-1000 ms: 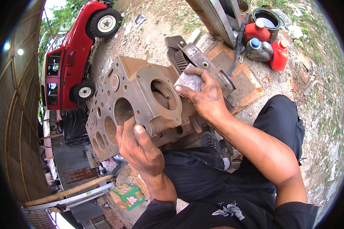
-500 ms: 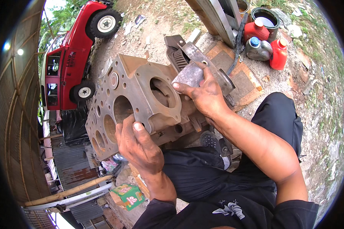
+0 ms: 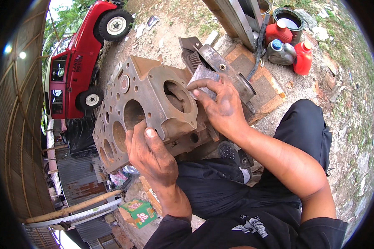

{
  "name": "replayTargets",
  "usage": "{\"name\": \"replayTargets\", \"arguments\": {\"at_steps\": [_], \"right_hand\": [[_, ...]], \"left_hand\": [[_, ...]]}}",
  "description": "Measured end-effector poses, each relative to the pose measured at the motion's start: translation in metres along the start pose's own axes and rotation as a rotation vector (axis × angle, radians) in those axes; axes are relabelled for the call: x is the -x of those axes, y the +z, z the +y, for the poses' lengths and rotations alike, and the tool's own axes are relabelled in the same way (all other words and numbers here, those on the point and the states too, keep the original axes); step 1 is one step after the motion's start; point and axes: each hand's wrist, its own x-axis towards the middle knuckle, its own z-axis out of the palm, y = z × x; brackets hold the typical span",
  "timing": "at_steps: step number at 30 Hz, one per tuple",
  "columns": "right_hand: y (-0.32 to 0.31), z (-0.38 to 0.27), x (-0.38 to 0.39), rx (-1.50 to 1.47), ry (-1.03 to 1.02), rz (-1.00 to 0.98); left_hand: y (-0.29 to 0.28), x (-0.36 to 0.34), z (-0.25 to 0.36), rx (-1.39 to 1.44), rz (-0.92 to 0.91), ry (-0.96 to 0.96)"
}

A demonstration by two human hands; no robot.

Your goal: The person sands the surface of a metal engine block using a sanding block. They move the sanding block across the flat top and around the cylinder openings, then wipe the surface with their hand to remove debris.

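A rusty brown engine block (image 3: 164, 108) with round cylinder bores and bolt holes stands tilted before me. My left hand (image 3: 151, 155) is closed on its near edge, with fingers in a bore and the thumb on the outside. Between the thumb and fingers of my right hand (image 3: 222, 101) is a worn grey sheet of sandpaper (image 3: 204, 75), bent and partly covered by the fingers. This hand is beside the block's end face, close to its large round opening (image 3: 179, 97).
Behind my right hand lie metal engine parts (image 3: 226, 68) on a brown board (image 3: 265, 85). Red and grey bottles (image 3: 281, 53) stand at the far right beside an open bucket (image 3: 293, 23). A red vehicle (image 3: 77, 60) is parked at the far left. A green carton (image 3: 139, 213) sits at lower left.
My right hand has turned, its fingers curling further over the sandpaper, which now shows less and at another angle. My left hand keeps its hold on the block.
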Motion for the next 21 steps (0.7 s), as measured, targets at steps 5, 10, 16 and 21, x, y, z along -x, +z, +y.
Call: {"name": "replayTargets", "arguments": {"at_steps": [5, 10, 16, 21], "right_hand": [[0.004, 0.004, 0.012, 0.052, -0.286, 0.093], [0.0, 0.0, 0.018, -0.047, -0.209, -0.05], [-0.024, -0.016, 0.01, -0.076, -0.132, -0.235], [-0.017, 0.001, 0.007, 0.013, -0.26, -0.178]], "left_hand": [[0.0, 0.0, 0.0, -0.01, 0.009, 0.003], [0.001, -0.001, 0.002, -0.029, 0.011, -0.007], [0.001, 0.0, 0.004, -0.033, 0.009, -0.012], [0.002, 0.0, 0.003, -0.032, 0.022, 0.011]]}}
